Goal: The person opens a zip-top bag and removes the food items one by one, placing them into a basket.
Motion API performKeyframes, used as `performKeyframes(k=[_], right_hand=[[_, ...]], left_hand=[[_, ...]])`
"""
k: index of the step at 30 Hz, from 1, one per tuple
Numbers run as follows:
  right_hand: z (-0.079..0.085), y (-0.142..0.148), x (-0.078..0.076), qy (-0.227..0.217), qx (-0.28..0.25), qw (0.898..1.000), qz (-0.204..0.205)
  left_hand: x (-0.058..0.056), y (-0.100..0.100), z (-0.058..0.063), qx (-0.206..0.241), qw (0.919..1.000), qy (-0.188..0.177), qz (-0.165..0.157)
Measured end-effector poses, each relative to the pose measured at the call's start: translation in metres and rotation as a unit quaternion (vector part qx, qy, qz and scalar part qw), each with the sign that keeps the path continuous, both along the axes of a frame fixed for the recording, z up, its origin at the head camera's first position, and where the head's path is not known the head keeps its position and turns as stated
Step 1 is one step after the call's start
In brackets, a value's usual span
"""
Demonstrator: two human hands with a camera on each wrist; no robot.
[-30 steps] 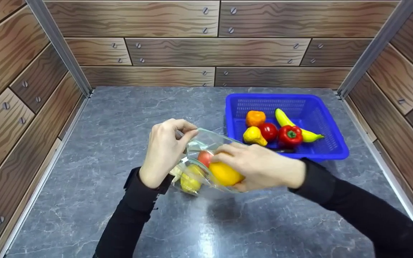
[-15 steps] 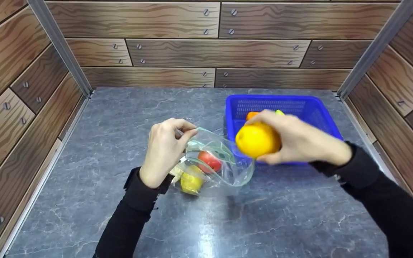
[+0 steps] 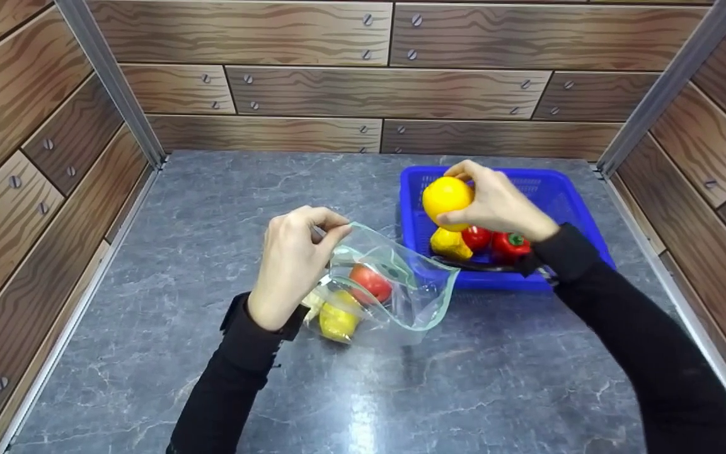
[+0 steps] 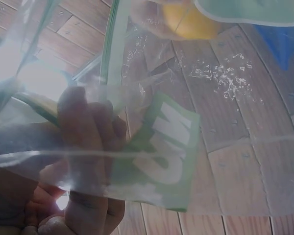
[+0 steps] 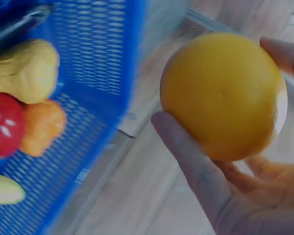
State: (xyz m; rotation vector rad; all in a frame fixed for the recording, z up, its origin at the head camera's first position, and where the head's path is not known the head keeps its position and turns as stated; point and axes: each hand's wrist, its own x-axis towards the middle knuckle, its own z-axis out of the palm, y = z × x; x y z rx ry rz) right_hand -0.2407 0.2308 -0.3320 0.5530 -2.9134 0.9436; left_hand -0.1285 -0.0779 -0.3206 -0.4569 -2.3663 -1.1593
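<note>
My left hand (image 3: pixel 293 261) pinches the rim of a clear zip bag (image 3: pixel 426 302) between thumb and fingers; a green printed label (image 4: pixel 161 152) shows through the plastic in the left wrist view. Inside the bag lie a red fruit (image 3: pixel 369 284), a yellow fruit (image 3: pixel 338 315) and a pale piece partly hidden by the left wrist. Above the left part of the blue basket (image 3: pixel 408 221), my right hand (image 3: pixel 495 198) grips an orange (image 3: pixel 446 200). Its thumb and fingers wrap the sides of the orange in the right wrist view.
The basket holds a yellow knobbly fruit (image 3: pixel 451 243), a round red fruit (image 3: pixel 478 238), a red bell pepper (image 3: pixel 509 246), a long dark vegetable (image 3: pixel 476 265) and an orange-coloured one (image 5: pixel 43 127). Wood-patterned walls (image 3: pixel 300 91) enclose the grey tabletop (image 3: pixel 243 183) at the back and sides.
My right hand has drawn the orange out of the bag's mouth and carried it right and away, over the basket. The left hand stays at the bag's rim.
</note>
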Motion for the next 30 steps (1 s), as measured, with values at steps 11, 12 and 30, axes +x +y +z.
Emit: performKeyframes(k=[11,12,30], right_hand=[[-0.05,-0.011,-0.056,-0.022,0.036,0.996,-0.083],[-0.054,-0.012,-0.059,-0.025,0.042,0.995,-0.085],[-0.095,-0.019,-0.076,-0.044,0.094,0.992,-0.074]], left_hand=[[-0.001,0.0,0.001,-0.001,1.0,0.004,0.002],[-0.001,0.0,0.0,-0.001,1.0,0.003,0.003],[-0.001,0.0,-0.003,0.001,1.0,0.001,-0.001]])
